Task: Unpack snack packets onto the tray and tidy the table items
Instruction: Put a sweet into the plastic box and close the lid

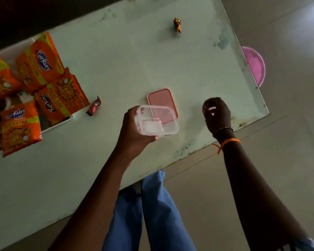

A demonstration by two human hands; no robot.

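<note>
A clear rectangular plastic container [157,120] is held above the pale green glass-topped table [127,57] by the left hand [134,132], the fingers wrapped round its near and left sides. Something white is seen inside it; what it is cannot be told. A pink rectangular plastic lid [160,99] lies flat on the table just beyond and partly under the container. The right hand [217,115] is raised over the table near its right edge, the fingers curled inward and pinched on a small white object [212,108]. Four orange snack packets [62,96] are seen lying in or across a white tray [59,123] at the left, one overhanging its near rim. A small dark red wrapper [93,106] lies on the table just beside the tray. A small orange wrapper [177,25] lies well apart, at the far side.
</note>
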